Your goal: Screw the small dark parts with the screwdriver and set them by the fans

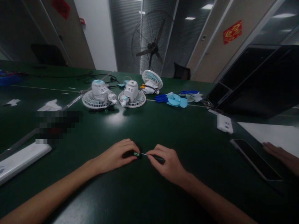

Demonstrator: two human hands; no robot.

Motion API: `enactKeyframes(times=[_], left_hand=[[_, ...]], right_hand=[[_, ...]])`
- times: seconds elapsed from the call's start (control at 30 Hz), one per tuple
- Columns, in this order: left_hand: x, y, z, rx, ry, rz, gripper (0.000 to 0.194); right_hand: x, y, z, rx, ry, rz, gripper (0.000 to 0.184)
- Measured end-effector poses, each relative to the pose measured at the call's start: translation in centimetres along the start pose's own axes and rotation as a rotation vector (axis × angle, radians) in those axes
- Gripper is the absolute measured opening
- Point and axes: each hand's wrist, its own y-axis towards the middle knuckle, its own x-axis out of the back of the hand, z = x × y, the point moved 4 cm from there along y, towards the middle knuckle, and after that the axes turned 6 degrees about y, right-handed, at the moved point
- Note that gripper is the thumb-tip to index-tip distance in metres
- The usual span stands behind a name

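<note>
The step in hand appears to be working a small dark piece with a green patch (137, 154) with a slim tool that looks like a screwdriver (159, 159). To do this well, the person would best brace the left hand (127, 152) against the table (112, 193), so that the piece cannot twist or slide under pressure. The right hand (167, 160) should line the shaft up with whatever the tip engages, press lightly and turn in small, even moves; a slanted push could let the tip slip toward the left fingertips.

The left hand is closed on the piece, pinching it between thumb and fingers, with its dark end protruding from the grip toward the right hand. The right hand is closed around the screwdriver's dark handle, and the bare metal shaft reaches across the gap between the hands. The tip is at or just beside the dark end of the piece; whether it is seated there cannot be told at this size.
</note>
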Motion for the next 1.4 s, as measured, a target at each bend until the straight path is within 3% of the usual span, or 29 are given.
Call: enactKeyframes(times=[0.4,1.4], left_hand=[[-0.6,-0.3,0.8,0.01,0.046,-0.018,0.016],[-0.6,-0.2,0.1,-0.042,0.128,-0.005,0.014]], right_hand=[[-0.2,0.0,0.3,0.029,-0.027,0.032,0.02],[-1.4,-0.2,1.1,0.191,-0.13,0.108,0.021]])
